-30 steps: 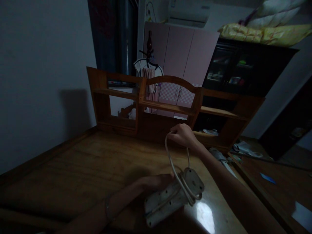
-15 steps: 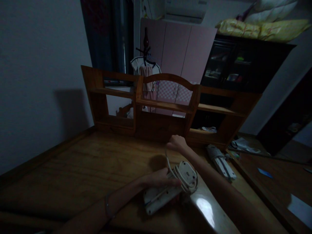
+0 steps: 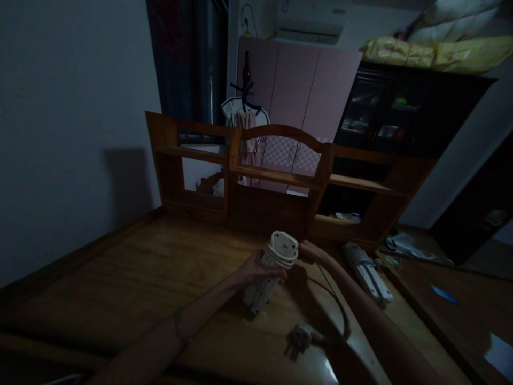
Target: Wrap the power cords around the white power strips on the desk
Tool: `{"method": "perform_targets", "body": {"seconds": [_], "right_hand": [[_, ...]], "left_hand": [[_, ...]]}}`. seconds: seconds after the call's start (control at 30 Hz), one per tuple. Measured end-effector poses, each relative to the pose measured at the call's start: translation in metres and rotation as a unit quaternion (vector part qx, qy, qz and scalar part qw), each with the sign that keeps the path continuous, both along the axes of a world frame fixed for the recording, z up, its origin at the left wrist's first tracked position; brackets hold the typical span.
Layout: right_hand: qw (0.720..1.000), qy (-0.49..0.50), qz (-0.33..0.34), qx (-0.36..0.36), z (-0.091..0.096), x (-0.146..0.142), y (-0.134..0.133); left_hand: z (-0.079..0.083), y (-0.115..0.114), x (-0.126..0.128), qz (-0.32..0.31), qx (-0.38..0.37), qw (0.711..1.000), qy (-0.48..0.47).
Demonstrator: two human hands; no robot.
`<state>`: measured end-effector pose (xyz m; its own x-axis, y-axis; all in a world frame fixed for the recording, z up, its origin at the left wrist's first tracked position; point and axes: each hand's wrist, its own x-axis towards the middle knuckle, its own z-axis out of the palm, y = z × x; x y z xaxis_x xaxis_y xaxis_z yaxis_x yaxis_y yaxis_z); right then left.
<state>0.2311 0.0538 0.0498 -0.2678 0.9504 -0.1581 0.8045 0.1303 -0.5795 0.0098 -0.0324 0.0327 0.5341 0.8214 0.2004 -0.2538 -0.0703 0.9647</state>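
Left hand point(image 3: 251, 271): fingers wrapped round off-white oblong plastic power strip point(image 3: 284, 245), apparently steadying it | right hand point(image 3: 310, 252): fingers closed on pale flexible cord point(image 3: 339, 300), likely tensioning | strip above brown wooden bench point(image 3: 160, 272), inside right edge

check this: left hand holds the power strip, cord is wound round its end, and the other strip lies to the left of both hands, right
The other strip lies to the right, as the head view shows. The left hand does hold the power strip, with cord wound round its end.
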Motion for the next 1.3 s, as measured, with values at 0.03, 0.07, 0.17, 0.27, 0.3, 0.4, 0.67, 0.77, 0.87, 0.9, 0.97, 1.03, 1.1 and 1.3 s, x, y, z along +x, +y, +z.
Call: {"method": "perform_targets", "body": {"seconds": [0.03,0.07,0.17,0.27,0.3,0.4,0.67,0.77,0.87,0.9,0.97,1.03,1.1,1.3], "right_hand": [[1.0,-0.001,0.002,0.0,-0.002,-0.001,-0.003],[1.0,-0.006,0.001,0.006,-0.003,-0.001,-0.007],[0.999,-0.022,-0.003,0.047,-0.003,-0.002,-0.021],[0.993,-0.045,-0.018,0.108,-0.005,-0.003,-0.04],[0.989,-0.056,-0.024,0.133,-0.007,-0.004,-0.048],[0.965,-0.115,-0.033,0.232,-0.015,-0.007,-0.067],[0.913,-0.195,0.0,0.357,-0.028,-0.008,-0.078],[0.912,-0.178,0.008,0.37,-0.028,-0.006,-0.078],[0.911,-0.167,0.015,0.376,-0.027,-0.005,-0.081],[0.911,-0.168,0.017,0.377,-0.026,-0.005,-0.082],[0.91,-0.166,0.019,0.379,-0.025,-0.005,-0.084],[0.908,-0.156,0.025,0.387,-0.024,-0.004,-0.085],[0.903,-0.146,0.03,0.403,-0.024,-0.003,-0.085],[0.856,-0.167,0.086,0.481,-0.026,-0.005,-0.09]], "left_hand": [[0.002,0.001,-0.002,0.008,0.002,1.0,0.004],[0.003,0.002,-0.004,0.016,0.003,1.0,0.006],[0.003,0.006,-0.005,0.044,-0.003,0.999,0.007],[-0.001,0.011,-0.001,0.095,-0.027,0.995,0.017],[-0.002,0.013,0.0,0.112,-0.037,0.993,0.022],[-0.005,0.017,0.001,0.149,-0.051,0.987,0.037],[-0.009,0.023,-0.003,0.189,-0.066,0.976,0.083],[-0.01,0.024,-0.002,0.181,-0.084,0.979,0.052],[-0.012,0.023,-0.004,0.185,-0.095,0.977,0.046],[-0.013,0.023,-0.004,0.187,-0.098,0.976,0.048],[-0.016,0.024,-0.005,0.197,-0.099,0.974,0.057],[-0.018,0.024,-0.006,0.215,-0.091,0.969,0.074],[-0.02,0.025,-0.007,0.237,-0.084,0.963,0.095],[-0.015,0.025,-0.005,0.289,-0.058,0.951,0.094]]}}
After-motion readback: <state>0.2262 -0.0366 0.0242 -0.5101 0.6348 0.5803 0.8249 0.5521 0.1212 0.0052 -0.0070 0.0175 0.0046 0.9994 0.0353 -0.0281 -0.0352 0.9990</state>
